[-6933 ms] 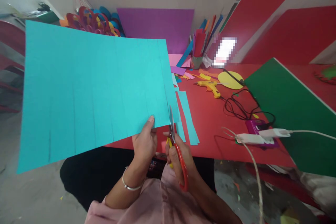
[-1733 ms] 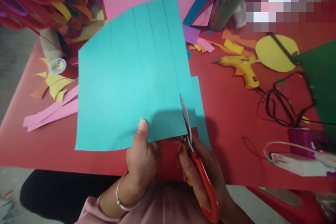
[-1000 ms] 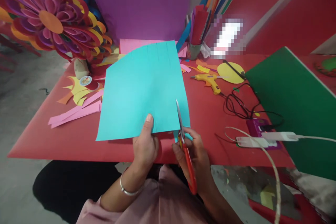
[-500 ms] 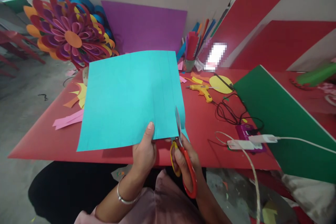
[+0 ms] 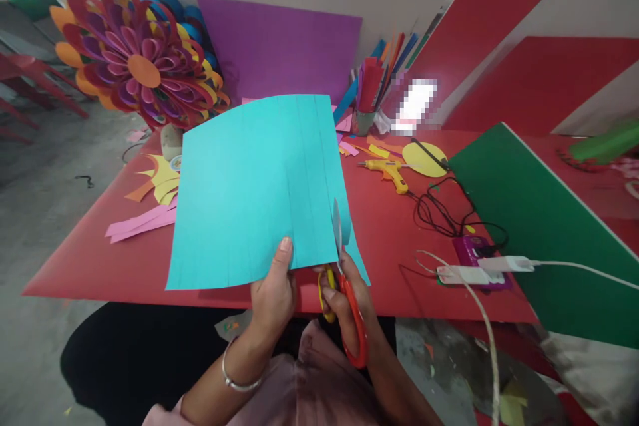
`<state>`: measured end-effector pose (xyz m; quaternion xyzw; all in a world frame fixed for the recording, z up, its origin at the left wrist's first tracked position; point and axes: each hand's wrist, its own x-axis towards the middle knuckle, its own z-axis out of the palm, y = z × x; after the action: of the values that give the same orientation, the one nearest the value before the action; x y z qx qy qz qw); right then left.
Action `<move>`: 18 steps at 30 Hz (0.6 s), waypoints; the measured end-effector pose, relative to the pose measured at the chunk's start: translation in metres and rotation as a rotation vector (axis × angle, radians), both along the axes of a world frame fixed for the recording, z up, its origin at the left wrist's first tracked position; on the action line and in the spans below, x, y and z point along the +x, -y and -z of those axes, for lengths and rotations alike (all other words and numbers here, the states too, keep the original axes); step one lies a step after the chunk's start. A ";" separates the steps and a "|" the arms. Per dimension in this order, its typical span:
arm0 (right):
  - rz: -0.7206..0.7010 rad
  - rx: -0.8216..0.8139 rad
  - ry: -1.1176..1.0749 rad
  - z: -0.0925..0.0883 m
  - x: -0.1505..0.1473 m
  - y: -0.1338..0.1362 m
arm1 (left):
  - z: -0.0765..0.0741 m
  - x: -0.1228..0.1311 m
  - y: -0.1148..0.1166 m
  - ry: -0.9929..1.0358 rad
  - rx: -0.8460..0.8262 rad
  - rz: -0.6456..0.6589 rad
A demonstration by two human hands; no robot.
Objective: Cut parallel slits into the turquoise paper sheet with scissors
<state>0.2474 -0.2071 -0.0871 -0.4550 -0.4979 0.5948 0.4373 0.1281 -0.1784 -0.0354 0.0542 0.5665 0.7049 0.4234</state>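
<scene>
Item: teal paper sheet (image 5: 254, 186), held over worktop (image 5: 394, 233), near edge, 6 o'clock.
- Left hand (image 5: 272, 289) pinched sheet's lower edge, thumb on top.
- Right hand (image 5: 349, 306) closed through scissors (image 5: 343, 273) handles; blade sat in cut at sheet's 5 o'clock.
- Risk: sheet hung unsupported, so sag could pull cut off ruled line. Thumb was near blade.

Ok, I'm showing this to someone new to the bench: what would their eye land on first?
The big turquoise sheet, held up mid-frame by the left hand while the right hand works red scissors into its near right edge. Next, the many-coloured paper flower at the far left of the red table, and the yellow glue gun lying right of the sheet.
</scene>
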 end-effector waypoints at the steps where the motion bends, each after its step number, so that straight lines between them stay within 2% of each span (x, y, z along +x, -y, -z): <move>1: -0.002 0.001 0.003 -0.001 -0.001 -0.001 | -0.001 -0.001 0.000 -0.004 -0.012 0.004; 10: 0.026 -0.086 0.021 -0.008 -0.009 -0.007 | 0.001 -0.004 0.001 -0.035 -0.048 0.020; 14: 0.054 -0.029 0.070 -0.003 -0.010 -0.008 | -0.003 -0.005 0.001 -0.035 -0.110 0.021; 18: 0.046 -0.016 0.071 -0.001 -0.009 -0.007 | -0.002 -0.006 0.002 -0.051 -0.089 0.021</move>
<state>0.2381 -0.2006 -0.0861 -0.4908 -0.4976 0.5721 0.4293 0.1226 -0.1807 -0.0338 0.0592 0.6074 0.6729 0.4180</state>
